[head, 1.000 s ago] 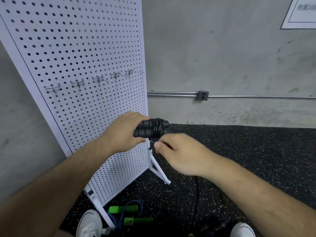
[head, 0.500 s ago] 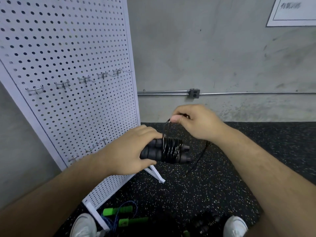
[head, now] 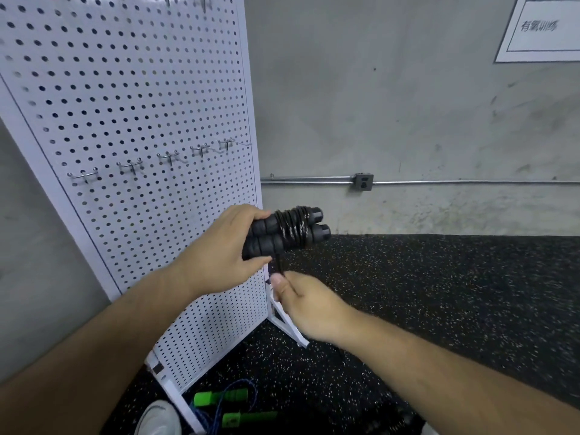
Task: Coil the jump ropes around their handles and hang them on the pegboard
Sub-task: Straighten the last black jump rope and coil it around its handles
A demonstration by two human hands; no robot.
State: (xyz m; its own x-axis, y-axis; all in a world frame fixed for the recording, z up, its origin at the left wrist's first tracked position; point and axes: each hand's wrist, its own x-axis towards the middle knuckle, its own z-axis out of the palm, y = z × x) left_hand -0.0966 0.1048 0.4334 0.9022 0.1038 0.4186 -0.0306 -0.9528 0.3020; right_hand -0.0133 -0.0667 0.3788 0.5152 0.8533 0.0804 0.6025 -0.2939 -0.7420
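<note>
Left hand (head: 216, 255) grips two black handles (head: 282, 235) held side by side in front of the pegboard (head: 125, 105), rope (head: 293, 227) coiled around them. Right hand (head: 306, 304) pinches the rope's free end just below. Green-handled rope (head: 229, 406) lies on the floor (head: 439, 293).

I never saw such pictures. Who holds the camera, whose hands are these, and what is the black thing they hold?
There is no machine. A person wears one camera on the head, so you look down at their arms. The left hand grips two black handles side by side, with black rope coiled round them. The right hand pinches its loose end below. A white pegboard with metal hooks stands at the left. On the speckled floor lies another jump rope with green handles.
</note>
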